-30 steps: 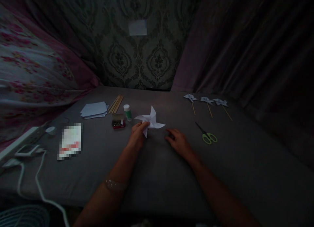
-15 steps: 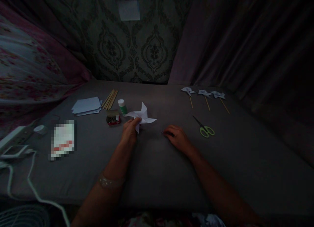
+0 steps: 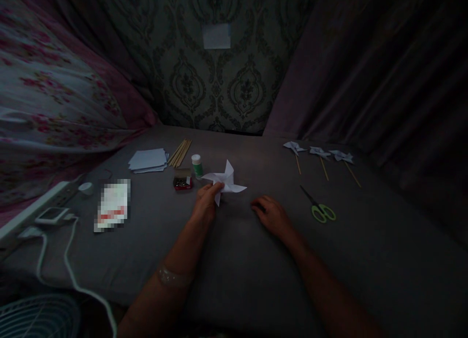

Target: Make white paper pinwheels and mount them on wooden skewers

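Observation:
My left hand [image 3: 205, 201] pinches a white paper pinwheel [image 3: 228, 182] near its centre, thumb on top, above the grey cloth-covered table [image 3: 241, 269]. My right hand [image 3: 270, 213] is a short way right of the pinwheel, fingers curled with thumb and fingertips near each other; what they hold, if anything, is too small and dark to tell. Beyond my left hand are a small red box of metal pins [image 3: 183, 183] and a green glue bottle with a white cap [image 3: 197, 166]. Green-handled scissors [image 3: 319, 211] lie right of my right hand.
Three finished pinwheels on sticks [image 3: 321, 155] lie at the back right. White paper sheets [image 3: 148, 160] and wooden sticks [image 3: 180, 153] are at the back left. Nearer on the left are a blurred packet [image 3: 113, 205], a white cap [image 3: 86, 188] and a power strip [image 3: 47, 206] with white cables.
The whole view has shifted, so the table things appear further right and slightly lower. The pinwheel stays in my left hand. A small bright point at my right fingertips no longer shows.

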### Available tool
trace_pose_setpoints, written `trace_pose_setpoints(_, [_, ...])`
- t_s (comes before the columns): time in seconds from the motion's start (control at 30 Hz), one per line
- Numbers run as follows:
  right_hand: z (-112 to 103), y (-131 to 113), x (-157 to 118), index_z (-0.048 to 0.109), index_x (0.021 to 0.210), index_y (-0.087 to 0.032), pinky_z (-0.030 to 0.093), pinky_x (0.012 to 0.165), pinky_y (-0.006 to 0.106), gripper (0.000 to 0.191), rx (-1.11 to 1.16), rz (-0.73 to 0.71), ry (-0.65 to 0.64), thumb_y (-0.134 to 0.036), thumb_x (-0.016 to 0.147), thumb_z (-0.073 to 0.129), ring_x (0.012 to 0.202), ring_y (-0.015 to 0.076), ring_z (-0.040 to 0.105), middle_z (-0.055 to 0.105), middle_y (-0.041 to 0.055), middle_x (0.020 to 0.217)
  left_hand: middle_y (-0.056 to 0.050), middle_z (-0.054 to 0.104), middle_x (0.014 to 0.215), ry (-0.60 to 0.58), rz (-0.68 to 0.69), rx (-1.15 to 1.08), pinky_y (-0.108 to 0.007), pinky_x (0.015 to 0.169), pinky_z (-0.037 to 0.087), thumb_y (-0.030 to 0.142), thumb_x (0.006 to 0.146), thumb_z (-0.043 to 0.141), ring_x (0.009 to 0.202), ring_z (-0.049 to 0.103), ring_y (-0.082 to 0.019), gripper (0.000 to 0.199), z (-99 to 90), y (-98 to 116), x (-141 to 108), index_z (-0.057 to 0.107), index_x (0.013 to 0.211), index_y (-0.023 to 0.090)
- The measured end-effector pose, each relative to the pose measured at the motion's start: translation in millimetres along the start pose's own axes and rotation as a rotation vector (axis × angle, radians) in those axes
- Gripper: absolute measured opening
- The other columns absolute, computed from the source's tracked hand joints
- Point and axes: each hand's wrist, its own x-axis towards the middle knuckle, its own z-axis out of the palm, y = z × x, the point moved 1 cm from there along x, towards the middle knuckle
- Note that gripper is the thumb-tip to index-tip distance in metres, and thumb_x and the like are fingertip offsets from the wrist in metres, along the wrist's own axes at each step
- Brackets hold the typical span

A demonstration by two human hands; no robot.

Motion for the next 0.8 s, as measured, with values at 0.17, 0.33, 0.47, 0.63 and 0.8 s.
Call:
trace_pose_setpoints(0.17, [1, -3, 2, 0.065, 0.091, -0.019, 0.046, 0.082, 0.033, 0.014, -0.039, 0.064, 0.014, -0.02, 0.087, 0.051, 0.089, 0.0198, 0.06, 0.065, 0.0078, 0.092, 0.0, 0.063, 0.052, -0.013, 0.0, 0.025, -0.021, 0.041, 0.042, 0.018, 0.053, 0.073, 0.044, 0.055, -0.012, 0.013, 1.4, 1, -4, 0.062, 0.06, 0.016])
trace_pose_setpoints(0.33, [1, -2, 0, 0.065, 0.09, -0.021, 0.046, 0.081, 0.033, 0.016, -0.091, 0.069, 0.052, -0.019, 0.088, 0.049, 0.089, 0.0201, 0.06, 0.065, 0.0075, 0.093, -0.001, 0.065, 0.056, -0.069, 0.016, 0.017, -0.023, 0.043, 0.045, 0.019, 0.054, 0.072, 0.047, 0.057, -0.013, 0.01, 3.2, 3, -9, 0.064, 0.06, 0.018])
trace_pose_setpoints(0.47, [0, -1, -3, 0.064, 0.089, -0.02, 0.046, 0.08, 0.033, 0.016, -0.144, 0.068, 0.073, -0.018, 0.087, 0.049, 0.089, 0.0208, 0.06, 0.065, 0.0077, 0.092, -0.001, 0.066, 0.057, -0.098, 0.04, 0.021, -0.023, 0.047, 0.046, 0.021, 0.052, 0.073, 0.049, 0.058, -0.013, 0.013, 4.2, 3, -12, 0.066, 0.062, 0.018])
trace_pose_setpoints(0.63, [-6, -4, -7, 0.064, 0.089, -0.02, 0.046, 0.079, 0.033, 0.016, -0.176, 0.098, 0.045, -0.017, 0.086, 0.048, 0.09, 0.0215, 0.061, 0.066, 0.0082, 0.094, -0.002, 0.065, 0.057, -0.09, 0.066, 0.044, -0.022, 0.046, 0.043, 0.021, 0.051, 0.072, 0.048, 0.057, -0.013, 0.016, 7.5, 6, -19, 0.067, 0.064, 0.015])
trace_pose_setpoints(0.8, [-23, -9, -3, 0.065, 0.087, -0.019, 0.047, 0.075, 0.032, 0.013, 0.003, 0.202, -0.025, -0.019, 0.083, 0.053, 0.081, 0.0203, 0.064, 0.069, 0.0074, 0.088, -0.002, 0.063, 0.055, -0.097, 0.082, 0.034, -0.021, 0.045, 0.041, 0.02, 0.051, 0.07, 0.047, 0.055, -0.012, 0.014, 9.0, 12, -27, 0.066, 0.063, 0.014])
